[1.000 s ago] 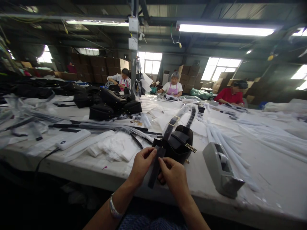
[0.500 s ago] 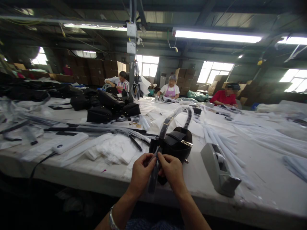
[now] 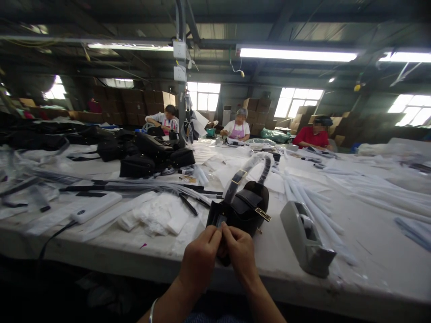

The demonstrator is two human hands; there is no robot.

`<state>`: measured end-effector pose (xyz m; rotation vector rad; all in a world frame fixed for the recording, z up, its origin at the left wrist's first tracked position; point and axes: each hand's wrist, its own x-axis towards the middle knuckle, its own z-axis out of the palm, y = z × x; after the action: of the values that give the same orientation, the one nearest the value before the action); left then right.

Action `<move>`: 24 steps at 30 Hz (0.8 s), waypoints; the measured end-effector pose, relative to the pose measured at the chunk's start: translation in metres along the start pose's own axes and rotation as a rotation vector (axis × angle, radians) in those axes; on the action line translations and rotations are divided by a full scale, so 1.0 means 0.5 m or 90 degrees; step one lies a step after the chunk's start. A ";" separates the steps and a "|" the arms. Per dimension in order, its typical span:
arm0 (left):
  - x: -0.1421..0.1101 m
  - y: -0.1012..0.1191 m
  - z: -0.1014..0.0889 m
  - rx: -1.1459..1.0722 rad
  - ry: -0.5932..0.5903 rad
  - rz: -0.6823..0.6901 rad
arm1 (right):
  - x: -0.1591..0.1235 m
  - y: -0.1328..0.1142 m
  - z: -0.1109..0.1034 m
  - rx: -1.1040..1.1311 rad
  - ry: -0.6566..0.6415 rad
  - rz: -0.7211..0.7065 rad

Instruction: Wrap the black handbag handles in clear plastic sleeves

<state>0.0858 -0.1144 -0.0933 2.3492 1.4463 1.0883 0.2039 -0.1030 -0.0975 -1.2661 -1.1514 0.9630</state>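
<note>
A small black handbag point(image 3: 247, 204) with a gold clasp and a plastic-wrapped handle stands on the white table point(image 3: 370, 242) near its front edge. My left hand point(image 3: 200, 258) and my right hand point(image 3: 239, 251) are pressed together just in front of the bag. Both pinch the top of a dark strap point(image 3: 220, 223) that hangs at the bag's near end. Most of the strap is hidden behind my hands.
A grey tape dispenser point(image 3: 305, 237) sits right of the bag, with long white tubes point(image 3: 313, 197) behind it. White foam sheets point(image 3: 158, 215) and a white power bank point(image 3: 94, 207) lie to the left. Black bags point(image 3: 148, 154) are piled further back. Three people work at the far side.
My hands have moved closer together and up toward the bag. The dark strap, which hung long between them, is now mostly hidden behind my fingers. The view has tilted slightly down.
</note>
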 end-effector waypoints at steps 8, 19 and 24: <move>-0.047 -0.033 -0.043 -0.351 0.055 -0.213 | -0.006 0.019 -0.014 0.004 -0.005 0.010; 0.020 -0.016 0.007 -0.698 -0.156 -0.433 | -0.004 0.011 -0.027 -0.078 0.008 -0.076; 0.021 -0.025 0.011 -0.645 -0.193 -0.417 | -0.009 -0.003 -0.039 -0.129 -0.027 -0.025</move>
<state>0.0832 -0.0981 -0.0982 1.1519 1.0340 0.8912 0.2220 -0.1112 -0.0957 -1.3840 -1.3295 0.8641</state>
